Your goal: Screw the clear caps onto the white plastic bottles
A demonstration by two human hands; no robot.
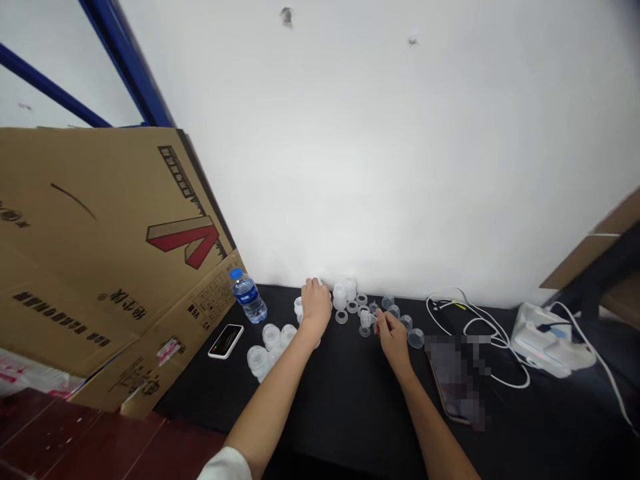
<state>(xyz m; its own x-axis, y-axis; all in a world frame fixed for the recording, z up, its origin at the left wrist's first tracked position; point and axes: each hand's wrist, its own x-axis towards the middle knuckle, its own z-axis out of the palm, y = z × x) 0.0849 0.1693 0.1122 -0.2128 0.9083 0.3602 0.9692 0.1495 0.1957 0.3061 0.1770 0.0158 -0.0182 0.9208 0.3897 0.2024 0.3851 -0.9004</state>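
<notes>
My left hand reaches to the back of the table with its fingers curled downward among white plastic bottles. What those fingers close on is hidden behind the hand. To the right, the fingertips of my right hand are pinched together at a small clear plastic piece. Flat translucent rings lie between the two hands. Several clear round caps form a slanting row just beyond and beside my right hand. More white bottles stand in a cluster left of my left forearm, which partly covers them.
A water bottle and a white-framed phone are at the table's left, beside a large cardboard box. At right lie a partly blurred-out tablet or phone, white cables and a white power strip. A white wall rises behind.
</notes>
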